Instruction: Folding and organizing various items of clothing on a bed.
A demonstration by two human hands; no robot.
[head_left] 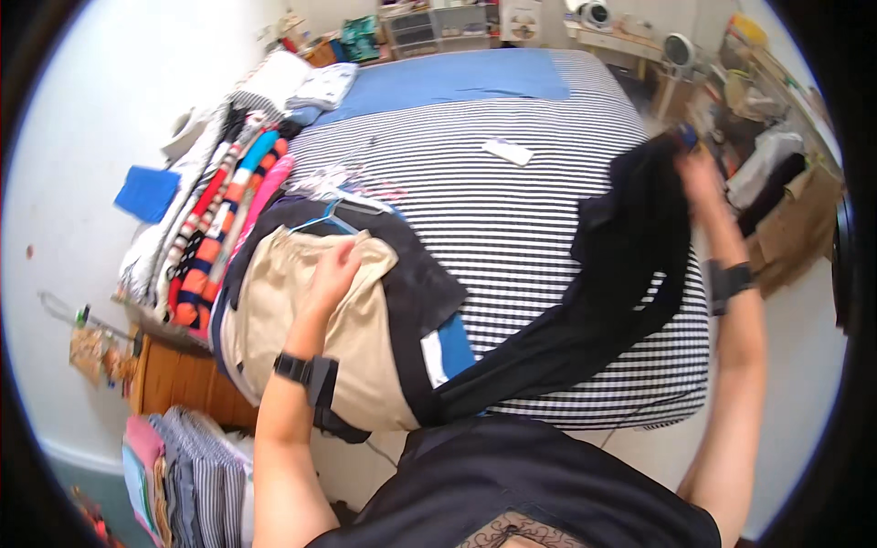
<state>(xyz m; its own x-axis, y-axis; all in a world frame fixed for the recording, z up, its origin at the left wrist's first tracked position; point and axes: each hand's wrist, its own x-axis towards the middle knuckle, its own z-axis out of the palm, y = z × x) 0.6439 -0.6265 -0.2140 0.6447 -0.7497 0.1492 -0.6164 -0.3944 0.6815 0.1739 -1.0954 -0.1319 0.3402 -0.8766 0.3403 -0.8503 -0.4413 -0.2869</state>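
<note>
My right hand (702, 173) is raised at the right side of the bed, closed on the upper end of a long black garment (630, 247). The cloth hangs from it and trails leftward across the mattress to the bed's near edge. A small blue patch shows at my fingers, too blurred to name. Over a beige garment (361, 365) on the left, my left hand (336, 269) is held with its fingers curled; whether anything is in them is hidden. Just beyond it, a blue hanger (333, 217) lies at the beige garment's top, above a dark grey garment (420, 274).
A striped bed (484, 201) fills the middle, with a white packet (508, 152) and a blue cloth (457, 78) on it. Rolled colourful clothes (215, 247) line its left side. Folded clothes (196, 466) stand at lower left, and bags (795, 210) hang at right.
</note>
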